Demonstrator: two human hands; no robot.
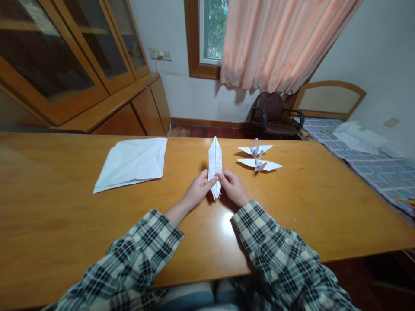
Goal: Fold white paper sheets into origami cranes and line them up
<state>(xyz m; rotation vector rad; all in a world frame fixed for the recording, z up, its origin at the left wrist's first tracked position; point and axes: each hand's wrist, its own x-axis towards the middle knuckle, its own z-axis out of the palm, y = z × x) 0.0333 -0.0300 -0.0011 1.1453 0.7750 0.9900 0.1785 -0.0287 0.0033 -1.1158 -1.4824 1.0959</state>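
A folded white sheet of paper [215,156], long and narrow with pointed ends and a crease down its middle, is held up over the table between both hands. My left hand [198,188] grips its lower left edge, thumb lying across the front. On the other side, my right hand [234,186] pinches the lower right edge, its thumb near the centre crease. The fingers behind the paper are mostly hidden. To the right stand two finished-looking white paper cranes, a far one [255,149] and a nearer one [260,165], wings spread.
White paper sheets [136,164] lie stacked at the left of the wooden table [81,242]. Beyond the table are a brown armchair [270,110], a wooden cabinet [123,110] and a bed [366,160] at the right.
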